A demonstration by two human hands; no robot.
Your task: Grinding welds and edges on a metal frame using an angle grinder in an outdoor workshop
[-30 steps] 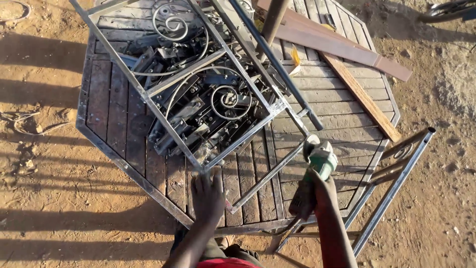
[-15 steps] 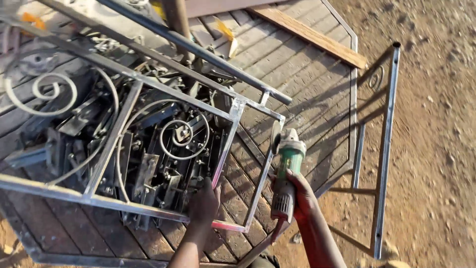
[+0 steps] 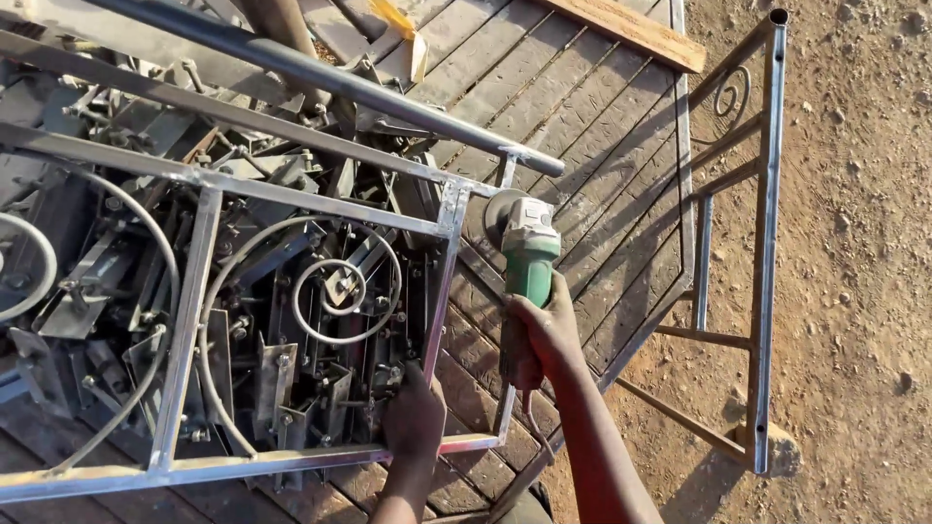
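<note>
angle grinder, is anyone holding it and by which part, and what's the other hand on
The right hand grips the green angle grinder by its rear body. The left hand holds the metal scroll frame at its lower bar.

A green angle grinder [image 3: 525,254] is gripped by the right hand [image 3: 540,336] at frame centre, its disc set against the metal frame [image 3: 320,199]. The frame's lower bar is held by the left hand [image 3: 416,419]. Scrap metal [image 3: 291,330] is piled on the counter [image 3: 582,126] beneath.

Single head-worn view, looking steeply down, close over the hands and metal frame [image 3: 291,194]; ground beyond
</note>
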